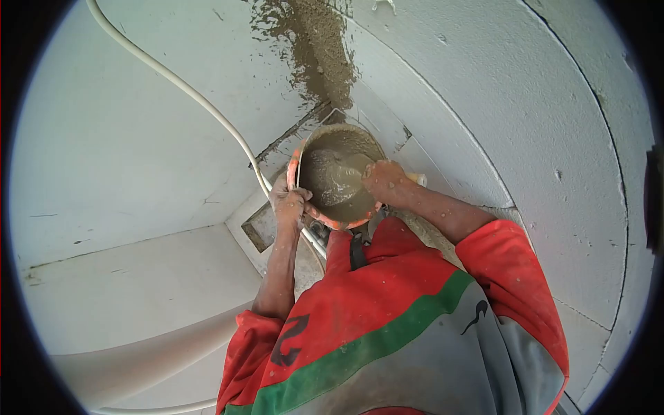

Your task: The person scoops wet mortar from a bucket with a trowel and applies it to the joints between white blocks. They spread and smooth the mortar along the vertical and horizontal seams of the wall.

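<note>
An orange bucket of wet grey mortar is held up in front of my body, its mouth facing me. My left hand is closed on the bucket's left rim, the thumb over the edge. My right hand, at the right rim, is wrapped round the handle of a trowel. The pale end of the trowel handle sticks out behind the fist. Its mortar-coated blade reaches into the bucket and is hard to tell from the mix.
Fresh mortar runs up the corner between the pale left wall and the block wall on the right. A white hose passes down behind my left hand. A thick pipe crosses the lower left.
</note>
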A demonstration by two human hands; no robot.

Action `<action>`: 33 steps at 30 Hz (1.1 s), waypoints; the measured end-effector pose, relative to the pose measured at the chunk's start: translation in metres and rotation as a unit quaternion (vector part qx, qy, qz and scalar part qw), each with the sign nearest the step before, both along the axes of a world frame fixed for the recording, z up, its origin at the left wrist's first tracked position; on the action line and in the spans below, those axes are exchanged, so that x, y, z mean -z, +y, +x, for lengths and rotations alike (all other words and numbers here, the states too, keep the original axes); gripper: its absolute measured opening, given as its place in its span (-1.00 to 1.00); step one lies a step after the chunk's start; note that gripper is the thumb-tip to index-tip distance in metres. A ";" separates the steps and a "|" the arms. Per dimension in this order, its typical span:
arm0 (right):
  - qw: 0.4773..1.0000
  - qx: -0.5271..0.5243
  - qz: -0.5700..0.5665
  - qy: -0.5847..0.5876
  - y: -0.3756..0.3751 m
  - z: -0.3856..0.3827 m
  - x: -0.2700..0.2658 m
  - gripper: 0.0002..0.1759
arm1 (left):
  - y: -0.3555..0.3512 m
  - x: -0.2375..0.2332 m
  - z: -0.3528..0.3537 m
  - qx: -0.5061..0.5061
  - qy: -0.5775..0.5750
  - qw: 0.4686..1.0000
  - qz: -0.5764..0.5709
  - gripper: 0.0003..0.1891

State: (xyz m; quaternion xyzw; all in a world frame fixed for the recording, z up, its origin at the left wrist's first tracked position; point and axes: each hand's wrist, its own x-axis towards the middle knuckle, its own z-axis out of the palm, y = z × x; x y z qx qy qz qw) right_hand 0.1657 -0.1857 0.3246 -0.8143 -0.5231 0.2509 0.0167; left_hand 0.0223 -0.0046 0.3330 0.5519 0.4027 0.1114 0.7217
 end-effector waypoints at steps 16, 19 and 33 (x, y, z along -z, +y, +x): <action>0.997 0.015 0.063 -0.047 -0.011 -0.041 0.015 -0.75 | -0.001 0.012 -0.030 -0.052 0.000 0.998 -0.030 -0.65; 0.995 -0.080 0.007 0.064 0.010 -0.052 0.024 -0.72 | 0.004 0.022 -0.049 -0.062 -0.024 0.996 -0.058 -0.72; 0.981 -0.052 0.102 -0.157 -0.005 -0.099 -0.025 -0.83 | 0.000 0.016 -0.084 -0.051 -0.054 0.996 -0.049 -0.50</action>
